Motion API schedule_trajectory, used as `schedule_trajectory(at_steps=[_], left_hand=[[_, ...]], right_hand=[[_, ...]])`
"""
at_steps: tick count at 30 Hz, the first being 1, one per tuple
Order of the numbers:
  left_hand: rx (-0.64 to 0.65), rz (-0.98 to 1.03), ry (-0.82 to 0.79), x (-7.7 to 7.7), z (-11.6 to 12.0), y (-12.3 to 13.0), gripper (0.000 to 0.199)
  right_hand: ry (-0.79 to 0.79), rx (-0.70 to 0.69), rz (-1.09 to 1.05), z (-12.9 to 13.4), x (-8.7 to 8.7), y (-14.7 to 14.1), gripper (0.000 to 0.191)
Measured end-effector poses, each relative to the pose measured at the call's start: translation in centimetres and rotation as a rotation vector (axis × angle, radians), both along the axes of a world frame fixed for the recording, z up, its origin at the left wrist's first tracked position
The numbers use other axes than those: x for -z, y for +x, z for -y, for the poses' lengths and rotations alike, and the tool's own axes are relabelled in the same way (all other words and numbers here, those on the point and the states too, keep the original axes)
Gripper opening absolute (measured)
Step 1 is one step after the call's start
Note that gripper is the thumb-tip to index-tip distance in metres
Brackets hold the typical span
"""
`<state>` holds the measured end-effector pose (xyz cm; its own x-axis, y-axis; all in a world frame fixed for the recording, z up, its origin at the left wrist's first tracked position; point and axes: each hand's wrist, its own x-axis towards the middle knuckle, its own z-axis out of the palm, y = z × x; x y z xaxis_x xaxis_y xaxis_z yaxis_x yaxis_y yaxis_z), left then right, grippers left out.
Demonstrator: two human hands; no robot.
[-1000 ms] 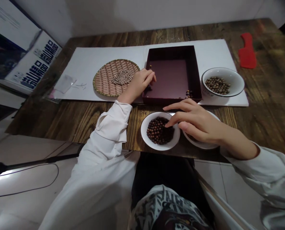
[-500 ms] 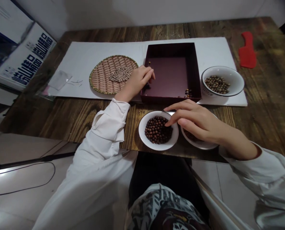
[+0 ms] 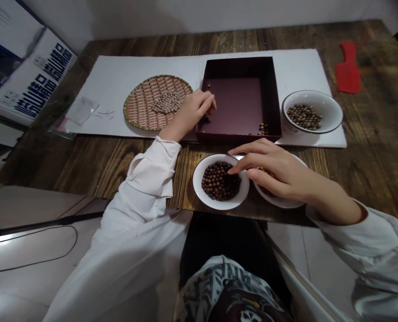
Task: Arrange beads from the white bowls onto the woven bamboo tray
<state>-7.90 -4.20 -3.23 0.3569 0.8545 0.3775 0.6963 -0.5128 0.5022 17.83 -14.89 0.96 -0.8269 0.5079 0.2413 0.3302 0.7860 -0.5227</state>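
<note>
My left hand lies over the left wall of a dark maroon box, its fingers curled together inside the edge. What is under those fingers is hidden. My right hand is open, fingers apart, above two white bowls. Its index fingertip is over or touching the dark brown beads in the left bowl; contact is hard to tell. The same hand covers much of the right bowl, where a few brown beads show. Several mixed beads sit in the box's front right corner.
A round woven tray with pale beads lies left of the box on a white board. To the right stand a bowl of olive-brown beads and a red comb-shaped tool. A clear plastic bag lies far left.
The view has shifted very slightly. My right fingers have moved a little left over the dark beads, and more beads show in the right bowl. My left hand stays at the box wall.
</note>
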Motion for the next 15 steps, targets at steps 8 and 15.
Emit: schedule_trajectory(at_steps=[8,15], left_hand=[[-0.005,0.002,-0.009,-0.19,0.19,0.12,0.053],[-0.016,0.001,-0.004,-0.24,0.31,0.19,0.050]], right_hand=[[-0.007,-0.020,-0.017,0.07,0.00,0.02,0.034],[0.001,-0.014,-0.001,0.14,0.04,-0.05,0.034]])
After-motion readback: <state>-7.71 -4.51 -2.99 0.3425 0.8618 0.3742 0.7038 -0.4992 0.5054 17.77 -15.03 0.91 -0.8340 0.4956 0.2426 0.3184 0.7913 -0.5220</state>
